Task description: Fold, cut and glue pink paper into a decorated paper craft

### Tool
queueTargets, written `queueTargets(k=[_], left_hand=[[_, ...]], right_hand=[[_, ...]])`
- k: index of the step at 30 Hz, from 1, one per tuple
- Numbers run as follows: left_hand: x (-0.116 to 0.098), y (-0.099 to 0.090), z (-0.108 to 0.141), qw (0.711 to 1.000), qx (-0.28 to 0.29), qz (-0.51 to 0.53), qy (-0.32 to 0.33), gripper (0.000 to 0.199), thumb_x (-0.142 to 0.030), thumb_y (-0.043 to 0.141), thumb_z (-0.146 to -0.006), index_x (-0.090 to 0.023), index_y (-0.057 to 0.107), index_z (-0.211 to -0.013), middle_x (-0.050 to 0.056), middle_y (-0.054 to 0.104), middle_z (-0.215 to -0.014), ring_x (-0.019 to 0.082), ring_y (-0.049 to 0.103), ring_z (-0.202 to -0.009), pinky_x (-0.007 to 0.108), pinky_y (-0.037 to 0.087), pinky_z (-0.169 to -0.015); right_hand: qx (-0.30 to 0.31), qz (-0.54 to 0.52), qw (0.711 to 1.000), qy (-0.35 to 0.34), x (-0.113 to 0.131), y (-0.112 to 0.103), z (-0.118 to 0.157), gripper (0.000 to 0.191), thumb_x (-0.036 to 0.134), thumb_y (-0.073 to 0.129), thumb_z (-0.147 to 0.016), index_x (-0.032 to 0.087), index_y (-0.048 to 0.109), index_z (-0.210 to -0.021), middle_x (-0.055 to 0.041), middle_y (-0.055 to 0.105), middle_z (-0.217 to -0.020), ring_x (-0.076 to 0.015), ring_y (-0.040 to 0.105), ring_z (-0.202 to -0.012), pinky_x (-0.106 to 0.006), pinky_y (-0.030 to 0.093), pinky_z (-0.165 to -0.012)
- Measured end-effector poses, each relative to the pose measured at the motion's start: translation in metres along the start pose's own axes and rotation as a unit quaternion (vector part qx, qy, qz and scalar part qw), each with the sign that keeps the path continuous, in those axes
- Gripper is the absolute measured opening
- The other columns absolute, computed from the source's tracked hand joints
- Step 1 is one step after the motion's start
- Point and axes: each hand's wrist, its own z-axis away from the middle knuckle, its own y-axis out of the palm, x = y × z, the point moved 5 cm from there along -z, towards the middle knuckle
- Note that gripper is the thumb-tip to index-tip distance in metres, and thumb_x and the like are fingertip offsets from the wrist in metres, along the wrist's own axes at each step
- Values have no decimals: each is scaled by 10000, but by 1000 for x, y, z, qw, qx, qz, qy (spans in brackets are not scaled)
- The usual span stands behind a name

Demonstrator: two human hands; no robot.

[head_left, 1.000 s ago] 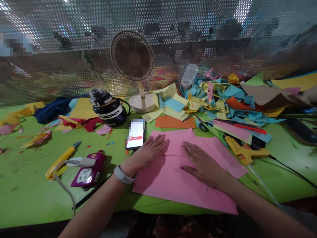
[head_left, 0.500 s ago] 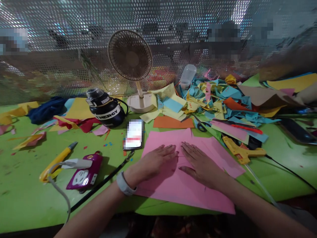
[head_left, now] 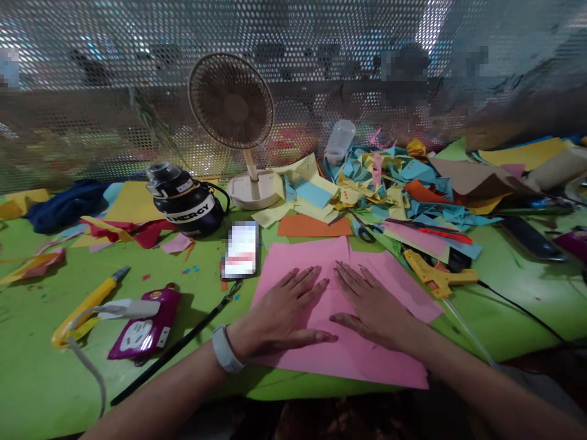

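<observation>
Pink paper (head_left: 321,360) lies near the table's front edge, in what looks like more than one overlapping piece. My left hand (head_left: 284,308) rests flat on its left part, fingers stretched out and thumb pointing right. On the middle of the sheet lies my right hand (head_left: 373,305), also flat, fingers together and thumb reaching left. Neither hand grips anything. The palms hide part of the paper. Just beyond the sheet is an orange paper strip (head_left: 314,226), and a lit phone (head_left: 241,247) sits to its left.
Scissors (head_left: 367,232) and a yellow glue gun (head_left: 438,275) lie right of the paper. Behind spreads a heap of cut paper (head_left: 389,177). A fan (head_left: 254,190), a black bottle (head_left: 195,211), a yellow cutter (head_left: 92,305) and a purple power bank (head_left: 149,324) stand or lie leftward.
My left hand has turned flatter, with its thumb now spread out to the right. My right hand stays almost in place on the paper. The view has shifted slightly to the right.
</observation>
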Motion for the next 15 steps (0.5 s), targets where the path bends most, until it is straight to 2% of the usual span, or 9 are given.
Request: queueTargets(k=[3,6,8,10,12,15], left_hand=[[1,2,1,1000,-11,-4,6,901,-742,325,-817,-174,142,-1492,130,90,-1562,267,71,-1434,447,101,-1162],[1,3,2,1000,-20,-2,7,925,-755,336,-802,-169,144,-1492,136,102,-1562,282,80,-1432,458,100,-1162],[1,3,2,1000,-23,2,7,928,-759,342,-796,-176,148,-1491,142,121,-1559,286,97,-1430,468,114,-1159],[1,3,2,1000,-29,5,10,923,-758,351,-794,-180,161,-1487,149,143,-1554,290,111,-1428,478,128,-1154],[1,2,2,999,-39,5,13,932,-761,358,-788,-173,166,-1486,161,160,-1548,294,118,-1427,484,132,-1153],[2,4,2,999,-47,8,16,945,-768,366,-779,-181,155,-1488,159,156,-1548,290,121,-1427,481,137,-1153]], right_hand=[[-1,17,1000,-1,-5,-5,10,807,646,332,-884,96,258,-1470,-182,273,-1509,-285,225,-1405,-505,176,-1138],[-28,16,999,19,-9,-23,13,744,619,370,-887,91,376,-1410,-189,374,-1466,-304,308,-1366,-486,250,-1105],[-64,-5,996,63,-11,-41,7,589,558,382,-910,108,535,-1257,-187,535,-1328,-306,451,-1254,-457,352,-1025],[-85,-54,988,116,-12,-56,-6,390,463,386,-933,163,627,-1001,-125,675,-1034,-253,597,-991,-389,449,-860],[-43,-123,981,144,-10,-57,-23,287,422,442,-908,196,599,-826,-43,666,-778,-177,597,-714,-295,449,-647],[72,-214,960,166,-7,-41,-44,215,388,542,-829,199,549,-725,10,612,-624,-128,543,-559,-227,362,-490]])
